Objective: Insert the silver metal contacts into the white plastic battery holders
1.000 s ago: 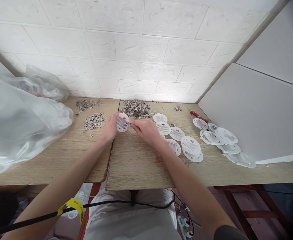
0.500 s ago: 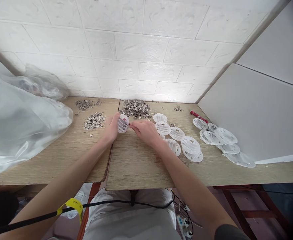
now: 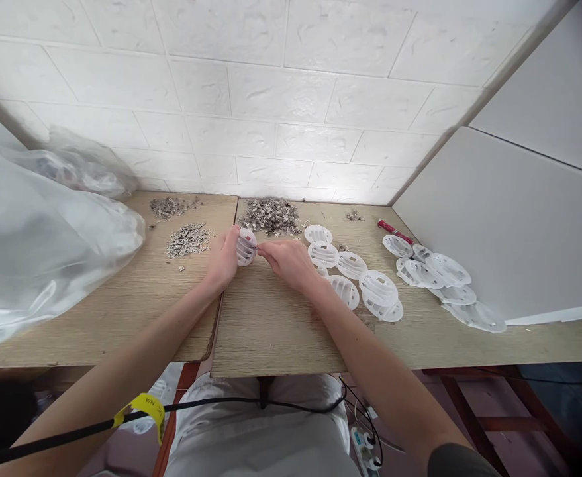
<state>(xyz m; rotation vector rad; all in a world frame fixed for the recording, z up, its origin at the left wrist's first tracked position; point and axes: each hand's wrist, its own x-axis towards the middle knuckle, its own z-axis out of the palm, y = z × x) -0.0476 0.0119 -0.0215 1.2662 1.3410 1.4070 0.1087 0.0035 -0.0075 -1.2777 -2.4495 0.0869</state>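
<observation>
My left hand [image 3: 224,258] grips a round white slotted plastic disc [image 3: 246,248] by its left edge and holds it up above the table. At the disc's right edge, my right hand [image 3: 288,262] is closed in a pinch. A small dark piece shows at its fingertips against the disc, too small to name. Behind the disc lies a heap of small metal pieces [image 3: 271,216]. To the right of my right hand, several similar white discs [image 3: 351,265] lie partly overlapping on the wooden table [image 3: 275,338].
Two smaller piles of metal pieces [image 3: 189,240] lie on the left. A large clear plastic bag [image 3: 57,245] covers the table's left end. On the right are a red tube [image 3: 394,231] and more overlapping white discs [image 3: 449,269]. A black cable [image 3: 211,401] crosses below the table edge.
My left hand and the disc have shifted very slightly to the right. My right hand keeps its pinch at the disc's edge, and the piles look the same.
</observation>
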